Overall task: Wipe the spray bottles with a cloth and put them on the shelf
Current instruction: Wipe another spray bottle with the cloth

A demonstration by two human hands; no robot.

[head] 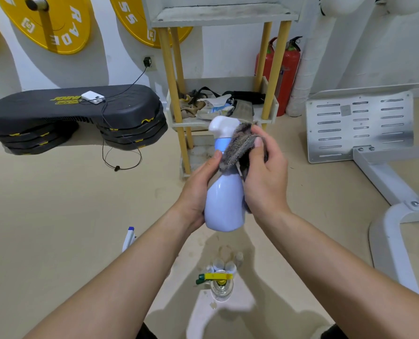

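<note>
A pale blue spray bottle (224, 204) with a white trigger head is held upright in the middle of the view, my left hand (198, 192) wrapped around its left side. My right hand (264, 177) presses a grey cloth (240, 145) against the bottle's neck and right side. On the floor below stands a clear spray bottle (220, 285) with a yellow and green trigger head. Another white and blue sprayer head (129, 238) peeks out beside my left forearm. The shelf (218, 15) with yellow posts stands straight ahead against the wall.
The shelf's lower tray (269, 111) holds straps and rags. Stacked black step platforms (74, 118) with a cable lie to the left. Red fire extinguishers (286, 69) stand behind the shelf. A white machine frame (384, 216) is at right. Small white bottles (221, 265) stand on the floor.
</note>
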